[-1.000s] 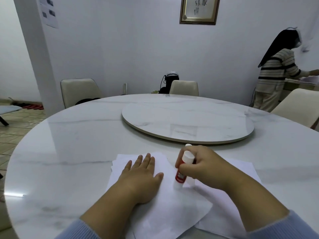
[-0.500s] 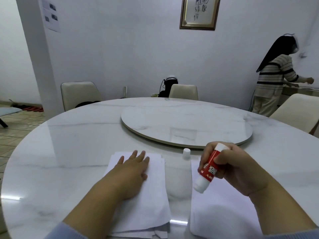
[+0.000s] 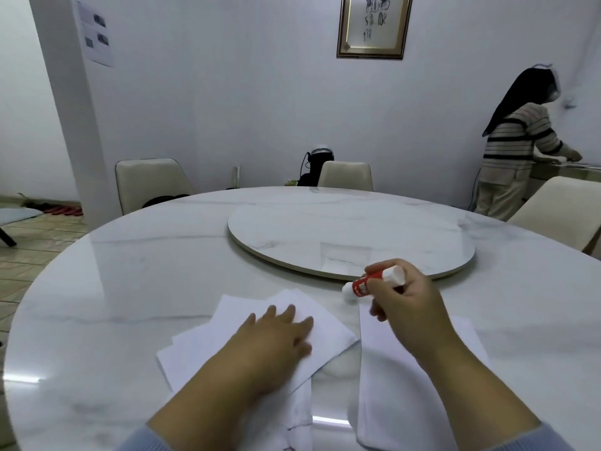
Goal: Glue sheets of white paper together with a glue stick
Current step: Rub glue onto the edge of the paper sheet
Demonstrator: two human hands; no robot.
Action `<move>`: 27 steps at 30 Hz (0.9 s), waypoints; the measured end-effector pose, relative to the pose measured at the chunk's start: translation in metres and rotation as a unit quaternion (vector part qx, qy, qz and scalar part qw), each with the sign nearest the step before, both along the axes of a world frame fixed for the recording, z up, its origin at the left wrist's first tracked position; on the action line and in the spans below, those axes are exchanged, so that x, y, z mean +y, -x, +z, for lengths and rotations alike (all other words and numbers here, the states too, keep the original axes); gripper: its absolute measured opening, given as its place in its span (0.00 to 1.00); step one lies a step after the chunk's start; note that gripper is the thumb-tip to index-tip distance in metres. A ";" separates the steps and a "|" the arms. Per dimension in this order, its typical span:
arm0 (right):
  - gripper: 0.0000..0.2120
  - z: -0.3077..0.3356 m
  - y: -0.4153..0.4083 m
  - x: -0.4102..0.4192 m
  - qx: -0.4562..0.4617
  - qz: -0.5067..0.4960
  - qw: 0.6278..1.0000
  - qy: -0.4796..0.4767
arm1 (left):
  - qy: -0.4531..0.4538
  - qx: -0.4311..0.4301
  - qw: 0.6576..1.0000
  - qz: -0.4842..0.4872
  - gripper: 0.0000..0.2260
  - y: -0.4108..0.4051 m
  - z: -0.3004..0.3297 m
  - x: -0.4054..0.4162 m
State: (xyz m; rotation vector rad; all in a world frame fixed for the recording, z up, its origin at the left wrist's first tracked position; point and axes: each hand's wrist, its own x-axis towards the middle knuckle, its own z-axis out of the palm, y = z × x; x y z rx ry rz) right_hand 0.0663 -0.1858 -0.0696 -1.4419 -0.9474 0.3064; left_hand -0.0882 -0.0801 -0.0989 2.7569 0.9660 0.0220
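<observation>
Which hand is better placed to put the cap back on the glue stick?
The right hand: it grips the glue stick, whose end is near the cap on the table. The left hand rests on the paper.

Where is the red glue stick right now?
In the head view, the red and white glue stick is right of centre, gripped in the right hand above the round marble table, near the raised round turntable.
</observation>
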 end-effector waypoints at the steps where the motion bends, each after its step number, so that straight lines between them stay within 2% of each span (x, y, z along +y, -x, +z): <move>1: 0.05 -0.002 0.004 0.002 -0.018 0.009 1.000 0.013 | 0.031 0.015 0.999 -0.018 0.22 0.002 0.004 0.001; 4: 0.05 -0.005 0.010 0.006 -0.068 0.026 0.996 0.057 | 0.089 0.012 0.995 -0.049 0.25 0.012 0.013 0.008; 10: 0.06 -0.013 0.008 0.014 -0.086 0.047 0.990 0.101 | 0.081 -0.056 0.995 -0.029 0.23 0.014 0.008 -0.002; 13: 0.06 -0.020 0.007 0.019 -0.108 0.069 0.983 0.135 | 0.036 -0.009 0.999 -0.035 0.28 0.011 -0.001 -0.006; 17: 0.06 -0.019 0.006 0.019 -0.141 0.087 0.973 0.161 | 0.037 0.062 0.996 -0.053 0.27 0.010 -0.006 -0.002; 21: 0.04 -0.007 0.006 0.005 -0.165 0.094 0.965 0.181 | 0.037 0.072 0.995 -0.054 0.28 0.009 -0.007 0.000; 24: 0.03 0.004 0.007 -0.007 -0.176 0.140 0.952 0.209 | 0.041 0.070 0.995 -0.053 0.28 0.010 -0.007 0.000; 27: 0.09 0.011 0.005 -0.012 -0.140 0.205 0.939 0.239 | 0.043 0.066 0.996 -0.051 0.28 0.010 -0.007 0.000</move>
